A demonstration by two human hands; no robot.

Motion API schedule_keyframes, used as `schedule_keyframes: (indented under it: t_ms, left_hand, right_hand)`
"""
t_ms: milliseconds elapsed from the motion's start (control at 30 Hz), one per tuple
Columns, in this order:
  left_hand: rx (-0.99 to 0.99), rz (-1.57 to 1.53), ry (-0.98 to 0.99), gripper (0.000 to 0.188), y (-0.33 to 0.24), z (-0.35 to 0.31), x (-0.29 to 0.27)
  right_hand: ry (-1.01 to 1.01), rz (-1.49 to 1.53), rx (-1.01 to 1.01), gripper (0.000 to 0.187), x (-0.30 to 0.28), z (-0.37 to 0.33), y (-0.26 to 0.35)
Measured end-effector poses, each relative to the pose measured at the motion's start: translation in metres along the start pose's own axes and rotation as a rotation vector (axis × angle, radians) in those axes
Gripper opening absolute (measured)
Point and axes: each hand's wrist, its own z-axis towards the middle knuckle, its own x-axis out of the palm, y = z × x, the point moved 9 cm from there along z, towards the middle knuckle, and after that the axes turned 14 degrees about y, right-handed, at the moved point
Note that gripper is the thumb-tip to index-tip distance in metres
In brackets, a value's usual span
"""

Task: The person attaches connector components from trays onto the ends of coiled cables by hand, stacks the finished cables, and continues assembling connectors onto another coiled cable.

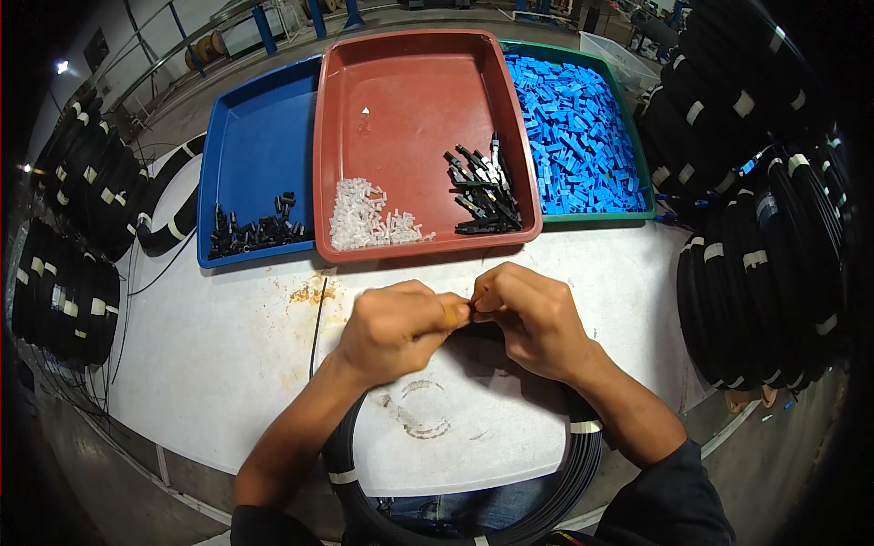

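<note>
My left hand [396, 329] and my right hand [533, 318] meet above the white table. Fingers of both are pinched together, thumb tips almost touching. Between them shows a small dark piece [472, 311], mostly covered by the fingertips, so its kind is hidden. Below the hands lies a large coil of black cable [583, 455], bound with white tape bands and reaching over the near table edge toward my lap. One loose cable end [320, 323] sticks up from the coil, left of my left wrist.
Beyond the hands stand a blue tray [259, 136] with small black sleeves, a red tray [410, 100] with clear plastic pieces and black connectors, and a green tray [651, 205] full of blue connectors. Black cable coils [756, 264] are stacked right, more coils [64, 291] left.
</note>
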Motion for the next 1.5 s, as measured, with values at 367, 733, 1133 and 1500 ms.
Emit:
schedule_keyframes:
  t_ms: [367,733,1133,1500]
  left_hand:
    - [0.081,0.151,0.025,0.015,-0.011,0.001,0.002]
    - [0.039,0.092,-0.026,0.011,-0.007,0.000,0.000]
    - [0.036,0.084,-0.034,0.013,-0.006,-0.001,-0.001]
    - [-0.033,0.028,-0.101,0.013,0.002,-0.003,-0.004]
  right_hand:
    - [-0.050,-0.033,-0.065,0.027,-0.003,0.000,0.003]
    - [-0.095,-0.120,-0.145,0.026,-0.005,-0.002,0.011]
    - [-0.054,-0.061,-0.148,0.027,-0.003,-0.002,0.008]
    - [-0.081,-0.086,-0.109,0.025,-0.003,0.001,0.009]
